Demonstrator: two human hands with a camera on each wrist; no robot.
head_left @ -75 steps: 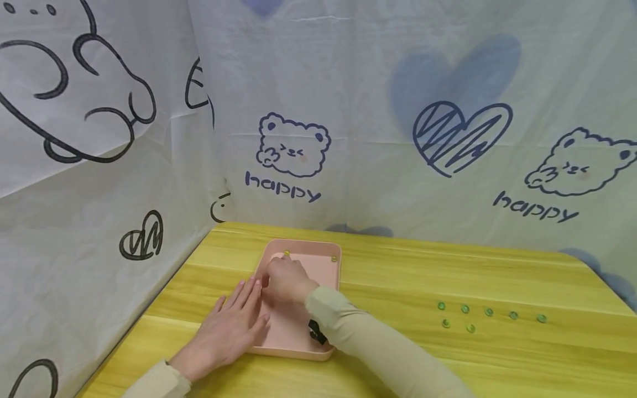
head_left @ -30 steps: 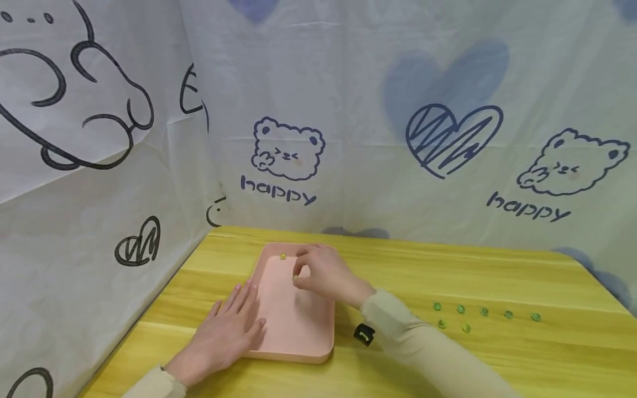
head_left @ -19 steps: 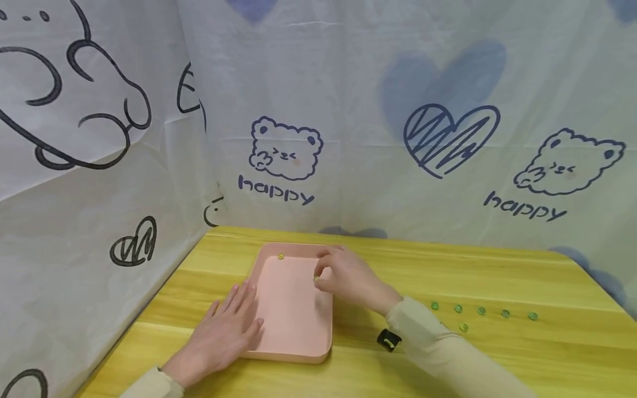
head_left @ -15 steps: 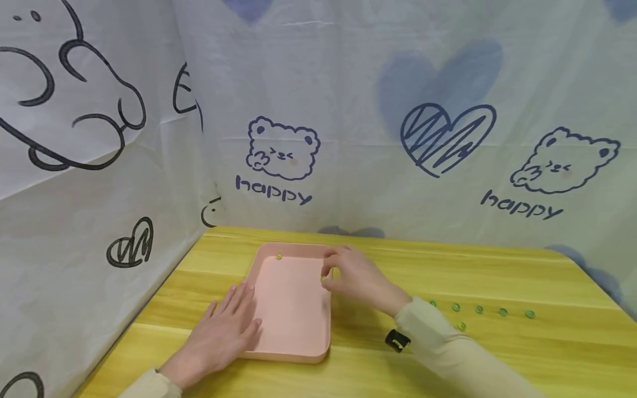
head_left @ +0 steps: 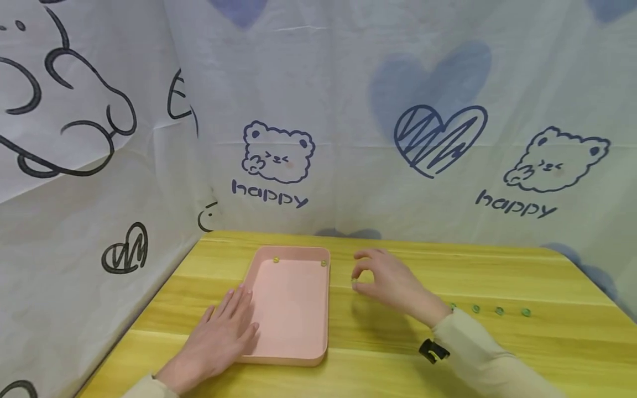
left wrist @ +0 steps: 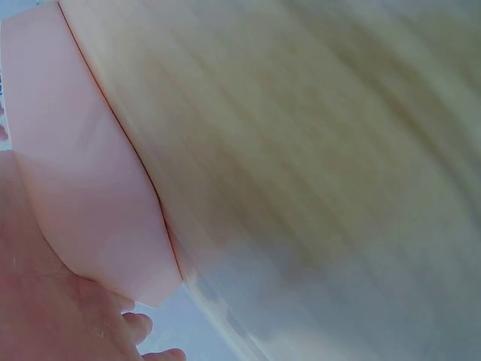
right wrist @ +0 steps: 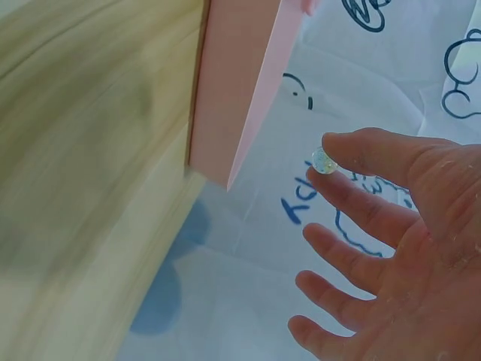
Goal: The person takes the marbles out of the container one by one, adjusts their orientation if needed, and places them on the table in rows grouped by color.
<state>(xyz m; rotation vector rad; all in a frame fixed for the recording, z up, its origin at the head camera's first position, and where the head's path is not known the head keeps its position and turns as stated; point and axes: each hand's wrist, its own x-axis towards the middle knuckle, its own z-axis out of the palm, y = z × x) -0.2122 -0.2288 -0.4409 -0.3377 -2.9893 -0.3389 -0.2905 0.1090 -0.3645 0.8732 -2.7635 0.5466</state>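
Observation:
In the head view my right hand (head_left: 393,282) is over the table just right of the pink tray (head_left: 325,331), pinching a small clear glass marble (right wrist: 324,161) between thumb and index finger. Its other fingers are spread apart in the right wrist view. My left hand (head_left: 214,337) lies with fairly straight fingers across the left rim of the tray. Inside the tray, at its far end, are a yellowish marble (head_left: 276,260) in the left corner and another marble (head_left: 323,263) in the right corner.
Several green marbles stand in a row on the wood-grain table, the rightmost green marble (head_left: 526,312) among them; my right forearm may hide others. A black strap device (head_left: 434,351) is on the right wrist. White printed cloth (head_left: 348,110) hangs behind and left.
My right hand has gone from inside the tray, rightward over its right rim, carrying the pinched marble. My left hand keeps its place on the tray. The head view has shifted slightly.

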